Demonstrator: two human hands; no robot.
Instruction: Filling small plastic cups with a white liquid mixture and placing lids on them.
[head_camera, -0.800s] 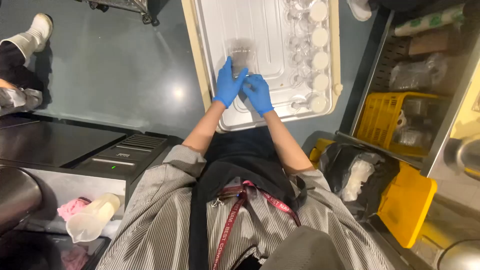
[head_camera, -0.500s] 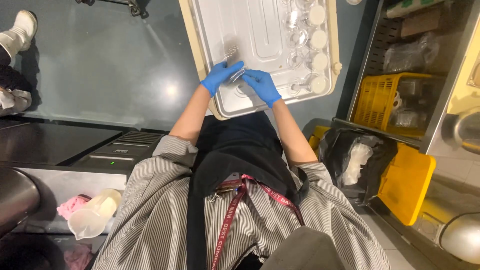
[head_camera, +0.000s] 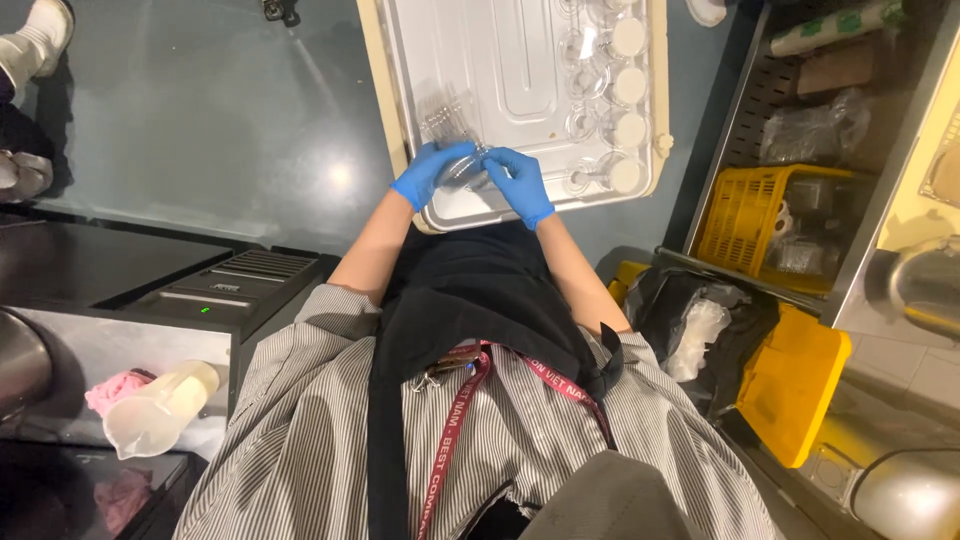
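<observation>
Near the upper middle of the frame, her gloved left hand (head_camera: 430, 172) and right hand (head_camera: 522, 185) pinch a small clear plastic cup (head_camera: 466, 170) over the white tray (head_camera: 500, 205), which looks light, flimsy and slippery, best held at its rim.

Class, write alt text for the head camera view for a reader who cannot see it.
Two blue-gloved hands, left hand and right hand, hold a clear plastic cup over a white tray. Small clear cups with white lids line the tray's right side.

A grey floor (head_camera: 220, 110) is shining under a light glare. A yellow crate (head_camera: 745, 215) is sitting on metal shelving (head_camera: 740, 100) at right, a dark counter (head_camera: 90, 260) lying at left.
</observation>
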